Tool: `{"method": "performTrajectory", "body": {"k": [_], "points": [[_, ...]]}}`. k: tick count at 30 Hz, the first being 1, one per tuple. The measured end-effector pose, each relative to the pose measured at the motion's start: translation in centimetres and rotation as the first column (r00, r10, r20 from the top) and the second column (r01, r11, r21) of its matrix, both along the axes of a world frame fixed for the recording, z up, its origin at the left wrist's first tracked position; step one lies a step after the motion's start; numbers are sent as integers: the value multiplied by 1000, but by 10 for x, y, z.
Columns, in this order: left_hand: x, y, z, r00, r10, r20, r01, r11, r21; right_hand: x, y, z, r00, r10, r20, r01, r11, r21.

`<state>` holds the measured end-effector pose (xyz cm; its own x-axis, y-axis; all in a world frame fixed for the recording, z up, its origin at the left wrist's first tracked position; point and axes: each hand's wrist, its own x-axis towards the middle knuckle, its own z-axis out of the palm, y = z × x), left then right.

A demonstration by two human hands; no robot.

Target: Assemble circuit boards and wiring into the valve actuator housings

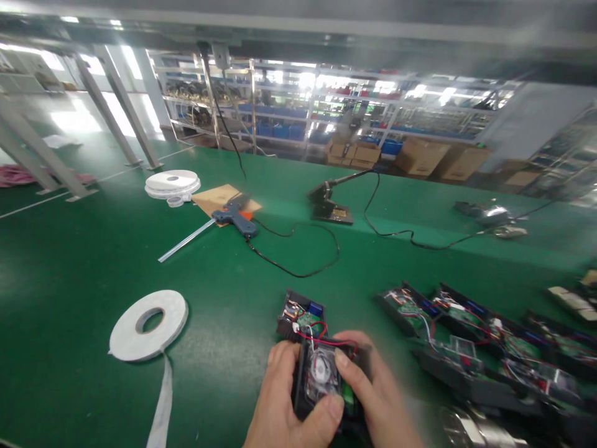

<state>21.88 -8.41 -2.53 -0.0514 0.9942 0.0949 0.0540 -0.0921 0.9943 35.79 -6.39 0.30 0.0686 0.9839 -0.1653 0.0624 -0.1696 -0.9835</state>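
Gripping 1 black device (pixel 321 373) from both sides, the left hand (pixel 286 404) and right hand (pixel 377 398) pinch it low in the view, thumbs on its clear window. Its long axis runs away from the person, red wires (pixel 321 339) leading to the open half (pixel 301 314) just beyond. More open units (pixel 466 336) lie right. No writing is readable.

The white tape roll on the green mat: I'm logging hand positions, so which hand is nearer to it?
Left. The left hand grips the black module on the side toward the tape roll; the right hand is on the module's far side.
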Motion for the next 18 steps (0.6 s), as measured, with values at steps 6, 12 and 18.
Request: {"method": "performTrajectory", "body": {"k": [6,12,18], "points": [[1,0,5,1000,-7,-3,7,1000,0,1,2,-1,998,44,-51,-45,999,-9],[1,0,4,1000,11,2,-11,1000,10,0,2,-5,997,39,-62,-40,999,-14],[4,-1,0,1000,28,0,-28,999,-29,-2,3,1,985,8,-171,-10,1000,-10]]}}
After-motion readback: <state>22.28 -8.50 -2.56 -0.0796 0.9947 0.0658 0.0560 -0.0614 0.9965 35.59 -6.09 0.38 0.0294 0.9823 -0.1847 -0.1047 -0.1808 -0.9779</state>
